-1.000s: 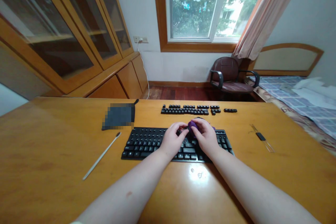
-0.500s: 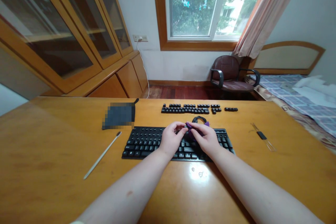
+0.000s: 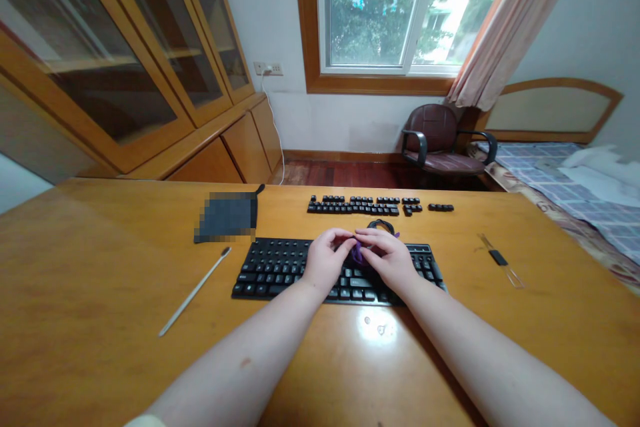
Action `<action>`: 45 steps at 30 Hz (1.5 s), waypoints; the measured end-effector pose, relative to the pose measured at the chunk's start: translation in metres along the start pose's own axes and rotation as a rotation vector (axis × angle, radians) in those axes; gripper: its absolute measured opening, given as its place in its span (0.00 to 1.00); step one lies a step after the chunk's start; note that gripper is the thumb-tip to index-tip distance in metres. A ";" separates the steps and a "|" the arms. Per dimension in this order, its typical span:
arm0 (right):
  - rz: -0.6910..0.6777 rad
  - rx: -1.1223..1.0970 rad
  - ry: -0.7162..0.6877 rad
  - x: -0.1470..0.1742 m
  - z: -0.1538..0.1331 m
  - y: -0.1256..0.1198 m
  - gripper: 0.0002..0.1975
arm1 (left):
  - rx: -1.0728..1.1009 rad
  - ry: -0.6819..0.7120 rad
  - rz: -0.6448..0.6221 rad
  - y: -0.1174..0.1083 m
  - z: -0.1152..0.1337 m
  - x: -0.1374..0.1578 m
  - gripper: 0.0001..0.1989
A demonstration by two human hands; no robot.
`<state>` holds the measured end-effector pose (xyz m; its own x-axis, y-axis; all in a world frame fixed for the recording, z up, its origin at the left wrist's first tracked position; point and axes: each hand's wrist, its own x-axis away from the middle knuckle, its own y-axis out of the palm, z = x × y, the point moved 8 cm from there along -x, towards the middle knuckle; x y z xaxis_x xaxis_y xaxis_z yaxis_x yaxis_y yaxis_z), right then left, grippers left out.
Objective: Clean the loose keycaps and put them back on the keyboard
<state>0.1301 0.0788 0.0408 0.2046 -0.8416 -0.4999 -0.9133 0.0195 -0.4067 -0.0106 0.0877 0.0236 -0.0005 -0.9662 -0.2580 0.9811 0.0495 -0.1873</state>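
A black keyboard lies on the wooden desk, its upper rows stripped to bare key posts. Above its middle, my right hand pinches a purple cloth, bunched between the fingertips. My left hand meets it from the other side, thumb and fingers closed at the cloth; whatever small thing they hold is hidden. Behind my hands is a coiled black cable. Loose black keycaps stand in rows beyond the keyboard.
Left of the keyboard lies a long thin brush, with a dark pouch behind it. A wire keycap puller rests on the right. Past the desk are a chair, a bed and a glass-door cabinet.
My fingers have shifted slightly around the purple cloth, and less of it shows behind my right hand. The view has tilted a little; the objects on the desk stay in place.
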 end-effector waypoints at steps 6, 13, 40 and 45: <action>-0.001 0.013 0.060 0.000 0.005 0.001 0.11 | -0.005 0.011 -0.031 0.004 -0.003 0.000 0.08; 0.067 0.043 0.105 0.004 0.011 -0.005 0.10 | -0.147 0.167 -0.124 0.008 0.013 0.001 0.11; 0.091 -0.019 0.185 0.003 0.022 -0.007 0.07 | -0.079 0.047 -0.086 0.007 0.004 0.002 0.11; 0.077 -0.102 0.265 0.005 0.032 -0.005 0.05 | -0.119 0.077 -0.095 0.007 0.006 0.002 0.11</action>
<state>0.1465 0.0918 0.0157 0.0461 -0.9517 -0.3035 -0.9561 0.0460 -0.2894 -0.0029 0.0848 0.0271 -0.1111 -0.9460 -0.3047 0.9460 -0.0067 -0.3241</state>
